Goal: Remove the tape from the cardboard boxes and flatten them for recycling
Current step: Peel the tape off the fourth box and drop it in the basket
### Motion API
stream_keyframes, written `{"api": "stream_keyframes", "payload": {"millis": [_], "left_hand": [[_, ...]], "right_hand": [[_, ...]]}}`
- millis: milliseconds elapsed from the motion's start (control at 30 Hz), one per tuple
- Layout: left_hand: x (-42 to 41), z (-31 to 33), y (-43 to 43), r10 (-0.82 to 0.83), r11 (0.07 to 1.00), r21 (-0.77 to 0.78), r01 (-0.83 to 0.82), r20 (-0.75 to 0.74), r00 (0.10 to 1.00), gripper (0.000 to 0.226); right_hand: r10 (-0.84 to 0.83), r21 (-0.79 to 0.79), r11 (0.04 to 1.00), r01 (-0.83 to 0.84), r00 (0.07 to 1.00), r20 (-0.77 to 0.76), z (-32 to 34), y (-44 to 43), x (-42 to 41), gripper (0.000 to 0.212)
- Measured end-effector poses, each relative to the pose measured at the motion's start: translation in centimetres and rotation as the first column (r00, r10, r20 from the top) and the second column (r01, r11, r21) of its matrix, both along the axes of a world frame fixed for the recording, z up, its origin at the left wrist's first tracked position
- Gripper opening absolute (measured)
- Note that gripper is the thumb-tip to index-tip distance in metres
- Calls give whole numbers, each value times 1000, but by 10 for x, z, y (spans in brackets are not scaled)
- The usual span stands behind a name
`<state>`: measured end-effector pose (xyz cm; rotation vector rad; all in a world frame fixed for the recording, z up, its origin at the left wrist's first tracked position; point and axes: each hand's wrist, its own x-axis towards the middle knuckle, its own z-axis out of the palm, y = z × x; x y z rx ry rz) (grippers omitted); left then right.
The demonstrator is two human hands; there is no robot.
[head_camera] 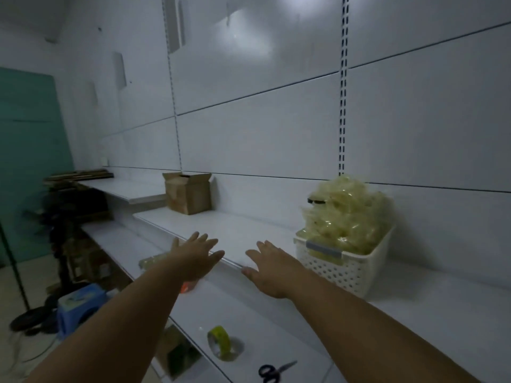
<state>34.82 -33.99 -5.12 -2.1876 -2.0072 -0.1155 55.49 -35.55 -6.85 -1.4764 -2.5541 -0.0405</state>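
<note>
A brown cardboard box (pixel 188 193) stands upright on the white upper shelf (pixel 243 233), its top flaps partly open, against the wall panel. Both my arms reach out toward that shelf. My left hand (pixel 195 257) hovers at the shelf's front edge with fingers spread and nothing in it. My right hand (pixel 269 268) is beside it, also spread and empty, about level with the shelf edge. The box is well beyond both hands, to the far left. Black-handled scissors (pixel 275 370) lie on the lower shelf (pixel 243 313) near me.
A white perforated basket (pixel 343 268) heaped with crumpled yellowish tape stands right of my right hand. A yellow-green tape roll (pixel 221 341) lies on the lower shelf. A blue stool (pixel 78 302), dark clutter and stacked flattened cardboard (pixel 80 175) are at the left.
</note>
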Motion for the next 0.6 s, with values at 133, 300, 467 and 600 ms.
{"api": "stream_keyframes", "payload": {"millis": [133,300,467,600], "left_hand": [[-41,6,53,42,999,-1,-42,-16,999,60],[-96,1,115,32,999,-30,-31,25,999,60],[-170,-1,179,11,1000,-7,-10,75,997,60],[-232,-4,225,-44,999,-12,44,4,999,60]], "right_hand": [[-6,-19,1000,6,1000,-3,5,71,-34,60],[29,-54,998,-27,999,29,3,141,-94,60],[6,-27,1000,-4,998,68,-1,204,-163,60],[-49,-58,997,53,996,72,-3,244,-222,61]]}}
